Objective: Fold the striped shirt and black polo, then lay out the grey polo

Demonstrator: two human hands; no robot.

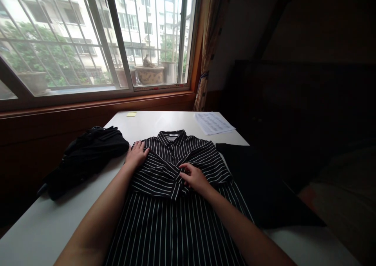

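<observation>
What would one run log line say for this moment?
left hand: flat on striped shirt's shoulder | right hand: fingers at crossed sleeves | shirt: on white table, collar toward window

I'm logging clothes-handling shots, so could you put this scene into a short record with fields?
Garment: striped shirt, laid out on a white table
Collar: collar towards the window
Sleeves: both sleeves folded inward across the front
Left hand: left hand resting on the shirt near its shoulder
Right hand: right hand, fingers at the sleeve ends; grip unclear
Left side: bunched black cloth
Right side: flat dark cloth
Far end: yellow slip, printed papers
</observation>
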